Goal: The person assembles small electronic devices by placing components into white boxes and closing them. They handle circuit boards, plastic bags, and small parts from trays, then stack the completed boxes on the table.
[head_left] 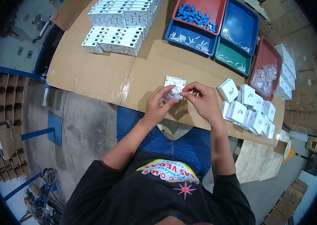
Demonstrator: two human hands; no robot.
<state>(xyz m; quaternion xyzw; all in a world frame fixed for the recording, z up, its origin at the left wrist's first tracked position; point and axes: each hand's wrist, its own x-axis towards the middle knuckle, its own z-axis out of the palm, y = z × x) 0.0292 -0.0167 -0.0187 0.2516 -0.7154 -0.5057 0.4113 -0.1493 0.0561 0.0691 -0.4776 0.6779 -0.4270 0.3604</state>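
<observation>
While both hands meet over the near edge of the table [102, 75], the left hand [157, 105] and the right hand [203, 101] pinch a small clear plastic bag [172, 94] between them, the fingers [167, 90] of the left curled onto its left side and the thumb and forefinger of the right pressed together on its right end. Directly behind the bag, and partly hidden by it, a white square plate [175, 81] lies flat on the cardboard that covers the table; whether the bag touches the plate I cannot tell. Near the right end of the near edge, just beside the right hand, stands a loose heap of small white boxes [246, 108], some upright, some tipped. Beyond them, toward the right edge, a red tray [265, 56] holds more clear plastic bags [264, 77]. Along the far edge sit a green tray [233, 56], two blue trays [190, 37] with small white pieces in them, and another red tray filled with blue parts [196, 15]. At the far left corner, white square plates are stacked in neat rows [119, 26], well apart from the hands. Below the table edge the person's blue jeans [158, 131] show.
</observation>
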